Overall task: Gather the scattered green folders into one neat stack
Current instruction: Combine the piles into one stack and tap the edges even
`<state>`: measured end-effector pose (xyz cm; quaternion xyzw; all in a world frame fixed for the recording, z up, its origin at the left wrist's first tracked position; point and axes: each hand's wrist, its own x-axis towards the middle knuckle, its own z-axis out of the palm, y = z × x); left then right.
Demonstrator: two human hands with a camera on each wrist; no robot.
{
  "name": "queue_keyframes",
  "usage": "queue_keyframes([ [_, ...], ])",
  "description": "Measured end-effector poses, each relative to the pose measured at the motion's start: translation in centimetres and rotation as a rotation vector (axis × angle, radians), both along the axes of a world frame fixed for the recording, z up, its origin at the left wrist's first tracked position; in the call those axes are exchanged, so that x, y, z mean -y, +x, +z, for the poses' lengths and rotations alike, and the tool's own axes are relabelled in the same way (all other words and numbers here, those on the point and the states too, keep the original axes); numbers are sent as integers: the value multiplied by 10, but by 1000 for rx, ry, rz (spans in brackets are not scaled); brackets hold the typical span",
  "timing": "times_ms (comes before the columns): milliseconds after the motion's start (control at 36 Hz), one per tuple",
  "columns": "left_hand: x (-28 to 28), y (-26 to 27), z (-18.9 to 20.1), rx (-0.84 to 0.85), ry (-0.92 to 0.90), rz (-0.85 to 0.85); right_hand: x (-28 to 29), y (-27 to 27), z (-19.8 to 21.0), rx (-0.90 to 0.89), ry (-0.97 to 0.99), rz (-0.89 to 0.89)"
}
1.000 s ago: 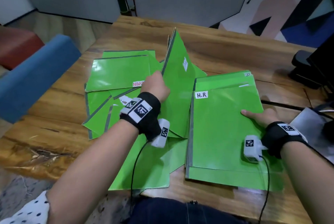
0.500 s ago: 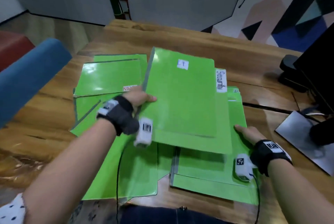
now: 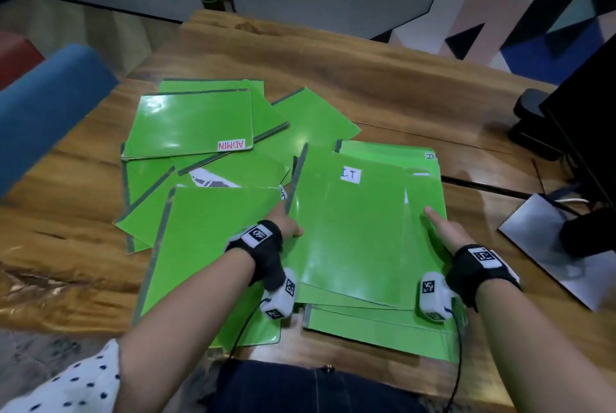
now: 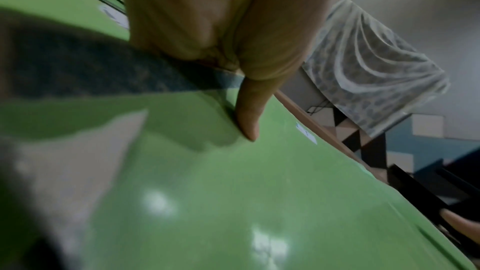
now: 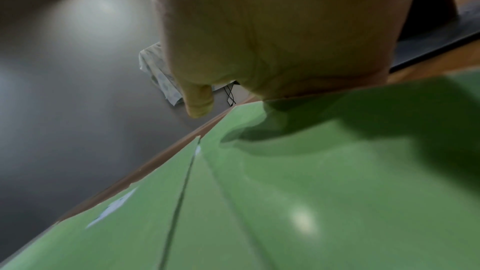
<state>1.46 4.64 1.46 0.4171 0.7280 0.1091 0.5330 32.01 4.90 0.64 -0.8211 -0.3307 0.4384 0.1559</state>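
On the right half of the wooden table [image 3: 383, 79] lies a stack of green folders [image 3: 376, 329]. Its top one is the I.T folder [image 3: 360, 232], slightly askew. My left hand [image 3: 286, 226] grips that folder's grey left spine, thumb [image 4: 249, 120] on top and fingers beneath. My right hand [image 3: 443, 229] holds its right edge, thumb [image 5: 197, 102] above and fingers hidden below the cover. Several more green folders lie scattered on the left, among them the ADMIN folder [image 3: 190, 126] and a large one near the front edge [image 3: 213, 246].
A blue chair back [image 3: 50, 106] stands at the table's left. A black monitor [image 3: 586, 119] on a silver base [image 3: 540, 246], with cables, occupies the right side. Bare wood shows behind the folders.
My left hand swung the I.T folder from upright over the left pile across to the right and laid it on the stack, covering the H.R folder. My right hand shifted to the stack's right edge.
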Motion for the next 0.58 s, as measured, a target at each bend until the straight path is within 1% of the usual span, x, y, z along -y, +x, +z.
queue_keyframes([
  [83,-1,18,-1,-23,33,-59,0,-1,0,12,-5,-7],
  [167,2,32,-1,-61,31,-138,2,-2,-1,-18,0,-42],
  [278,8,34,0,-139,-10,-258,5,0,-7,-36,-20,-70],
  [333,13,35,0,-170,-15,-292,7,1,-11,-53,-23,-85],
  [472,21,57,0,-23,-73,-198,7,-1,-14,-16,-15,-121],
  [528,23,67,3,-2,-83,-182,7,-2,-13,11,-41,-110],
  [583,24,70,3,-14,-82,-202,7,-2,-15,40,-50,-122],
])
